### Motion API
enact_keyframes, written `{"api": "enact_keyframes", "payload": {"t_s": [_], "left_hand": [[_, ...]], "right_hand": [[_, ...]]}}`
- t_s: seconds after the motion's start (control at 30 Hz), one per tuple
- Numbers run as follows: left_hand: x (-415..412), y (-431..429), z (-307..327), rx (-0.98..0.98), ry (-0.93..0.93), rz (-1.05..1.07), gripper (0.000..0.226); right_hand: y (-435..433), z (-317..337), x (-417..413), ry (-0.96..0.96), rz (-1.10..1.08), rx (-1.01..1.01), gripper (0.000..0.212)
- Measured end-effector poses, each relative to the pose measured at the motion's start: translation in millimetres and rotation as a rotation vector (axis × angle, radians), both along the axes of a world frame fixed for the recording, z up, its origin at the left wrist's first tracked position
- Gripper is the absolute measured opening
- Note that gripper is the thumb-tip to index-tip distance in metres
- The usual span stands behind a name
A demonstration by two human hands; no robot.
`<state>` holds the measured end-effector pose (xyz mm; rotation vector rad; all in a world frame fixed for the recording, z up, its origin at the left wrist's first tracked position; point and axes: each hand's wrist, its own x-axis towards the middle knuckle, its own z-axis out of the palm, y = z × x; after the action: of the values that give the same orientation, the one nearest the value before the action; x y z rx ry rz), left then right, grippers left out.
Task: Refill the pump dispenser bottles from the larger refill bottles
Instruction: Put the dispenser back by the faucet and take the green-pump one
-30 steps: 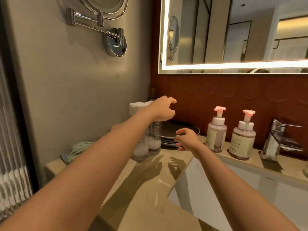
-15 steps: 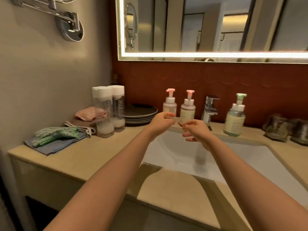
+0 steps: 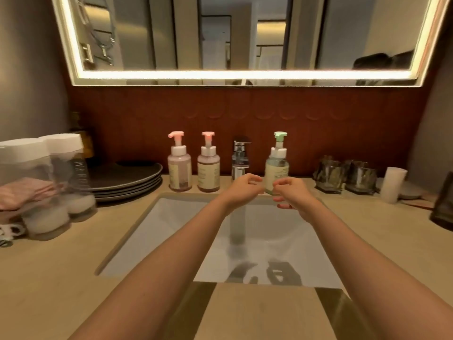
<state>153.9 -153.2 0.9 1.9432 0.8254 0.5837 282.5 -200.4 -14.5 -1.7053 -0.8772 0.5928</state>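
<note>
Beige stone counter (image 3: 382,231): it frames a white sunken basin (image 3: 176,229), and every bottle stands on it along the back ledge or at the left end, likely kept clear of the water.
Pump dispensers: three. Two pink-topped pump bottles with pale pinkish fill (image 3: 179,165) (image 3: 208,165) stand side by side left of the chrome tap (image 3: 240,155); one green-topped pump bottle with greenish liquid (image 3: 277,163) stands just right of it. All are upright, pumps still on.
Refill bottles: two tall clear bottles with white caps (image 3: 27,187) (image 3: 71,175), at the far left, touching or nearly so, each with white fill low in the bottom. They are well apart from the dispensers, so one or the other must be carried across.
Left hand (image 3: 242,190): raised over the basin's back edge, fingers loosely curled, holding nothing.
Right hand (image 3: 293,192): just beside the left, fingers bent toward the thumb, empty; it overlaps the foot of the green-topped bottle, but I cannot tell whether it touches it.
Step in hand: probably reaching for the green-topped bottle to unscrew its pump.
Other things: a stack of dark round plates (image 3: 127,177), about four; two dark faceted glass tumblers (image 3: 329,175) (image 3: 360,179); one white cup (image 3: 393,184).
</note>
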Motion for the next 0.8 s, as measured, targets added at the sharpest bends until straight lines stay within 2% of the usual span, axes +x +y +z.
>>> {"api": "enact_keyframes", "payload": {"t_s": [0.23, 0.4, 0.53, 0.67, 0.8], "left_hand": [[63, 33, -12, -0.088, -0.025, 0.009, 0.053], [107, 67, -18, -0.118, -0.104, 0.092, 0.060], [133, 93, -23, -0.131, -0.175, 0.179, 0.072], [149, 111, -30, -0.160, -0.209, 0.270, 0.068], [157, 121, -38, -0.201, -0.214, 0.241, 0.062]], "right_hand": [[25, -8, 59, -0.038, -0.129, -0.015, 0.019], [58, -9, 87, -0.089, -0.145, -0.028, 0.052], [82, -9, 102, -0.128, -0.134, -0.023, 0.069], [99, -11, 113, -0.101, -0.097, -0.010, 0.080], [112, -18, 113, -0.051, -0.028, 0.018, 0.080]]}}
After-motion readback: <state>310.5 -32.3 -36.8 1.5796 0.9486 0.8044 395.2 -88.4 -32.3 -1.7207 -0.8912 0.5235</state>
